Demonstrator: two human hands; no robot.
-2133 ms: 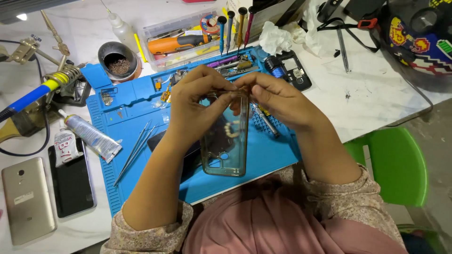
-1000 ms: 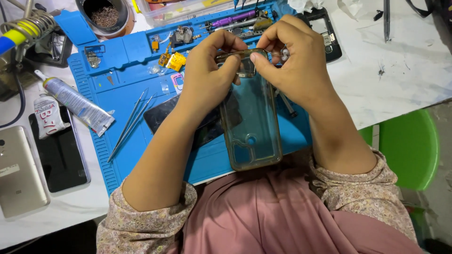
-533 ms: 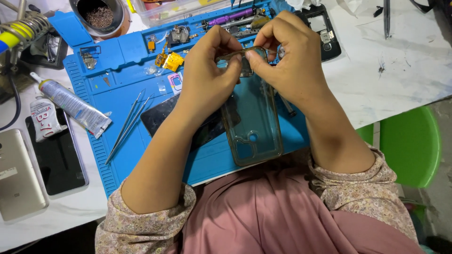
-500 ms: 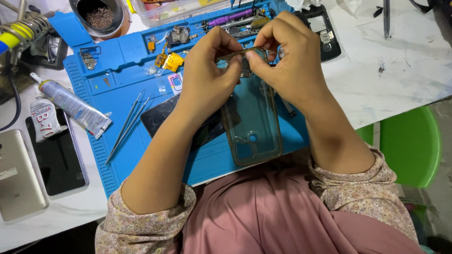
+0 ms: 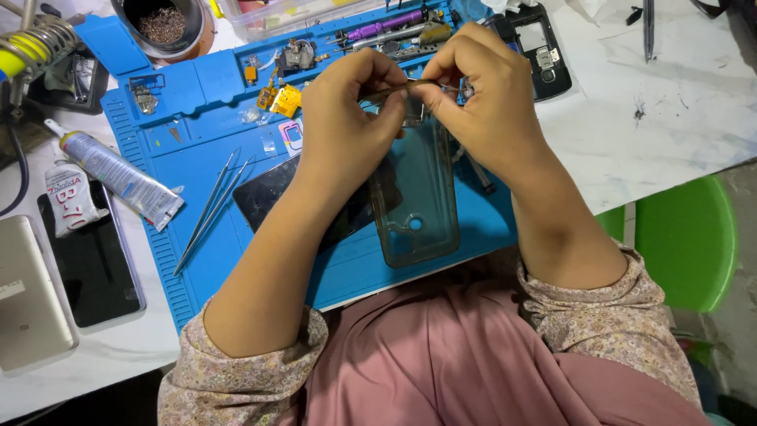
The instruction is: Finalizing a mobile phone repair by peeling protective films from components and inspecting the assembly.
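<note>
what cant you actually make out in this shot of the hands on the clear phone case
- Head view: top edge of the clear plastic phone case, covered by the left hand and right hand.
- Head view: thin metal piece pinched between the fingers, too small to identify.
- Head view: dark phone screen on the blue work mat, partly under the left forearm.
- Head view: soldering iron stand, cut off by the frame's edge.

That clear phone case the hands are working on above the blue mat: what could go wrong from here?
Some guesses. Both hands, left hand and right hand, pinch only the top edge of the clear phone case, so it might crack there or slip down. The dark phone screen lies right under the left forearm and could get pressed or scratched. The tweezers and small loose parts on the blue mat could be knocked off by an elbow.
</note>
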